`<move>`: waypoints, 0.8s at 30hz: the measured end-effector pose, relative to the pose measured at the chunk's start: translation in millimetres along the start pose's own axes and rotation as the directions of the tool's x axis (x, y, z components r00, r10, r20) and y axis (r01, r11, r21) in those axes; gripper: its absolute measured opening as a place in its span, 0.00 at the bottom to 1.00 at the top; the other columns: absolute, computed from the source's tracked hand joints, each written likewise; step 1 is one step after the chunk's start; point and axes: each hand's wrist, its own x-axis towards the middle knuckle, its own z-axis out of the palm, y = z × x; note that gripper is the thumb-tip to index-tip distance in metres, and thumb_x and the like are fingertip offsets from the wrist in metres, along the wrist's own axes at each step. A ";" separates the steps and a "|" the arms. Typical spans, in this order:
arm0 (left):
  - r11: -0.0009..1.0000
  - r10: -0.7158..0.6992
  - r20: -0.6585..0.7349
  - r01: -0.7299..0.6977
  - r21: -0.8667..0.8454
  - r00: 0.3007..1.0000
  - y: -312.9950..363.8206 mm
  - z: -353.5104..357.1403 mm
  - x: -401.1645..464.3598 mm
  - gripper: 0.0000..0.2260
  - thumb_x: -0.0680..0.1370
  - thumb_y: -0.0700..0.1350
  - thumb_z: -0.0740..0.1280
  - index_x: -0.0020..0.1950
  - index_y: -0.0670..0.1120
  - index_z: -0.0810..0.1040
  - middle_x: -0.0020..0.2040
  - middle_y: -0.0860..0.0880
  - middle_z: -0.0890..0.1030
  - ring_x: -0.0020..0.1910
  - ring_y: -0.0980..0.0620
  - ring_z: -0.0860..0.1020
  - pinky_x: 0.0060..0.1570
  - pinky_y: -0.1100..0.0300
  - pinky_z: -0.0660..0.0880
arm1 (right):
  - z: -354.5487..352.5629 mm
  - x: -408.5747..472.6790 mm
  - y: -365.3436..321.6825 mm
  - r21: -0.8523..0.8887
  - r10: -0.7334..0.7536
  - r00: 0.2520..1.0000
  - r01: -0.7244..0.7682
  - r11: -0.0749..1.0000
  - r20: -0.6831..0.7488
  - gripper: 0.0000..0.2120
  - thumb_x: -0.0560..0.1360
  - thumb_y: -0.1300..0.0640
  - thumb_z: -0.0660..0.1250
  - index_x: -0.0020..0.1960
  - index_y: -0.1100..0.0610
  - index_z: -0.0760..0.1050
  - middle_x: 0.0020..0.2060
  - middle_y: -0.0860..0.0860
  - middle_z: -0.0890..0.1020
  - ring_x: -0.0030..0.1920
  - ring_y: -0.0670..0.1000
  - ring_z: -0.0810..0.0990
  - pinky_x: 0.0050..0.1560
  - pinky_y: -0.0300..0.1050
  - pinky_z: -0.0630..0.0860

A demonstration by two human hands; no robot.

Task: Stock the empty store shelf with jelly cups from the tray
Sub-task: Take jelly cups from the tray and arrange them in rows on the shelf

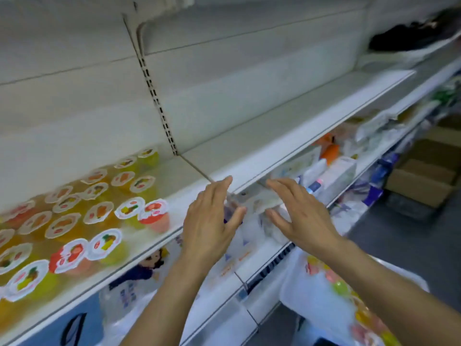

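Lining the white shelf (159, 236), jelly cups (74, 221) sit in rows.

White metal store shelving (287, 126) ran diagonally across the view, backed by pale panels (224, 78) with a slotted upright strip (159, 103) at the joint between bays. Lower shelf (354, 176) was crowded with bottles, packets and plastic bags, blurred. Dark grey floor (399, 248) at right. Open brown cardboard boxes (424, 176) sat on the floor by the shelving. A dark bundle (409, 36) lay on the far upper shelf. Lighting even, flat, no windows seen.
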 end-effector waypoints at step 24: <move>0.873 -0.185 0.902 0.487 -0.032 0.390 155.5 374.1 -120.5 0.22 0.78 0.56 0.65 0.71 0.52 0.67 0.64 0.50 0.76 0.60 0.51 0.76 0.60 0.58 0.72 | 41.2 -318.9 308.4 -0.462 0.638 0.316 -0.479 0.746 0.702 0.28 0.76 0.51 0.65 0.74 0.51 0.60 0.68 0.52 0.69 0.65 0.54 0.71 0.62 0.48 0.72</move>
